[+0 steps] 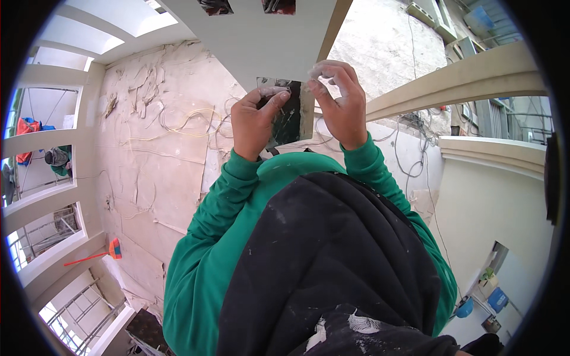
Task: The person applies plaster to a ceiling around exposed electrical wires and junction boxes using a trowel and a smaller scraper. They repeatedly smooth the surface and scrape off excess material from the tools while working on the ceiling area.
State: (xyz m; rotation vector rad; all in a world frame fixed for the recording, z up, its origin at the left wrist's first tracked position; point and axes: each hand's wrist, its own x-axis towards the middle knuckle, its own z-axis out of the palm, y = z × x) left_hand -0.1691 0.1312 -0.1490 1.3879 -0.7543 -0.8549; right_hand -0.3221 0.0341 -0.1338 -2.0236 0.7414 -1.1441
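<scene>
In front of me is a white panel (255, 44) with a tan side edge. A dark rectangular opening or patch (288, 121) with whitish smears shows at its near end. Over the left part of this patch is my left hand (252, 121), its thumb and fingers pinched together. Whatever those fingertips hold, if anything, is too small to name. My right hand (344, 104) is raised beside the panel's right edge. White dust coats its curled fingers, and thumb and forefinger meet at the tips; I cannot make out anything between them.
Stained sheeting (160, 118) covers the floor, with loose cables (190, 127) across it. At left, window openings show scaffolding and another person (59, 159). A broom with an orange head (114, 248) lies there. A beige curved ledge (451, 77) runs along the right, with tangled wires (418, 136) below.
</scene>
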